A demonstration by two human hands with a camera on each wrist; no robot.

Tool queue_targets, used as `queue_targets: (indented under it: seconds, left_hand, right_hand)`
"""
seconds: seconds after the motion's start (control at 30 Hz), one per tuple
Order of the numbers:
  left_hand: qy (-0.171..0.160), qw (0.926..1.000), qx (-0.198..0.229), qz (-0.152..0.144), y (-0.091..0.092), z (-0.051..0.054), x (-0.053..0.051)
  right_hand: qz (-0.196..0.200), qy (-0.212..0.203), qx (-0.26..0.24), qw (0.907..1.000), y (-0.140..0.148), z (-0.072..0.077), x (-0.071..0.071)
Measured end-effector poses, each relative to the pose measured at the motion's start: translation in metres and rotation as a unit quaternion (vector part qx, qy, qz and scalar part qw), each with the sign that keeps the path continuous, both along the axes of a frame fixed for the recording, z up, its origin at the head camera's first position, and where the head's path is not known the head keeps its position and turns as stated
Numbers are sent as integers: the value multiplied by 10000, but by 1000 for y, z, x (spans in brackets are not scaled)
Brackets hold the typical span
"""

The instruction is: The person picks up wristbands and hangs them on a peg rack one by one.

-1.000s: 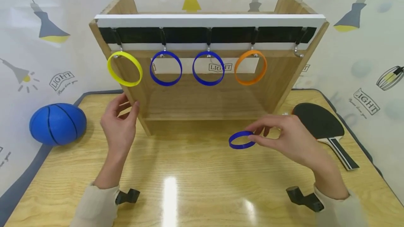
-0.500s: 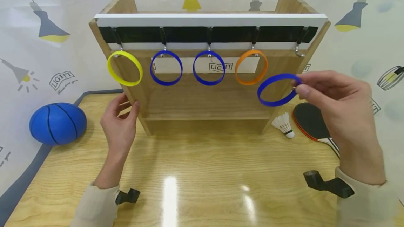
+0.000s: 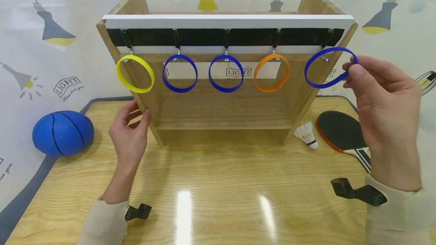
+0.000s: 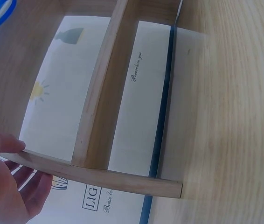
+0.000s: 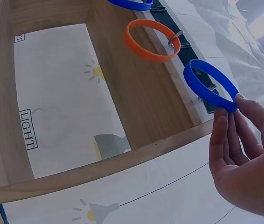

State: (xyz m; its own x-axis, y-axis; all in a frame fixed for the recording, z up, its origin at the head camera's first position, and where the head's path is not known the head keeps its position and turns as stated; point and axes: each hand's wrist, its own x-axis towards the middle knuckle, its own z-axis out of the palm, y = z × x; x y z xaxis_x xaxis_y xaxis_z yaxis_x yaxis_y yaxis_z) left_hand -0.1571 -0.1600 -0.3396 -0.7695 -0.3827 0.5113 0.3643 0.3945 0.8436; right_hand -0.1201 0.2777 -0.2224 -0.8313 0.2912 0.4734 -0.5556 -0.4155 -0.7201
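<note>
My right hand [image 3: 388,105] pinches a blue wristband [image 3: 321,86] between thumb and fingers, at the rightmost hook [image 3: 325,59] of the rail. In the right wrist view the hook's tip shows through the loop of that wristband [image 5: 202,89]; whether the two touch I cannot tell. My left hand [image 3: 129,131] grips the left side panel of the wooden shelf [image 3: 225,123], thumb on one face and fingers on the other. On the other hooks hang a yellow wristband [image 3: 119,76], two blue ones [image 3: 165,76] and an orange wristband [image 3: 287,73].
A blue ball [image 3: 63,133] sits on the table [image 3: 218,188] left of the shelf. To the right lie a shuttlecock [image 3: 306,135] and a black table tennis bat [image 3: 340,129], partly behind my right wrist. A printed sheet covers the wall behind.
My right hand has raised the blue wristband from low above the table, up and right to the last hook. The left hand has stayed on the shelf's side.
</note>
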Motion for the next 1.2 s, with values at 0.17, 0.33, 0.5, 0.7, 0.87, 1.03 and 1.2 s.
queue_targets:
  seconds: [0.17,0.33,0.5,0.7,0.87,1.03,1.2]
  left_hand:
    - [13,10000,-34,-4,9,16,12]
    - [-4,10000,-56,2,11,19,15]
    - [18,10000,-29,-33,4,6,6]
    - [20,10000,-23,-41,2,4,4]
    - [-11,10000,12,-32,10,18,14]
    - [-53,10000,-1,29,10,18,14]
    - [-59,10000,12,9,12,20,15]
  right_hand:
    - [-31,-144,-9,9999,0,-4,-5]
    - [94,-230,-55,9997,0,-8,-7]
    - [190,-177,-13,9997,1,-12,-9]
    - [89,-227,211,9995,1,-14,-9]
    - [99,-215,280,9993,1,-18,-9]
    - [98,-237,300,9992,2,-21,-10]
    - [70,-293,366,9989,2,-22,-9]
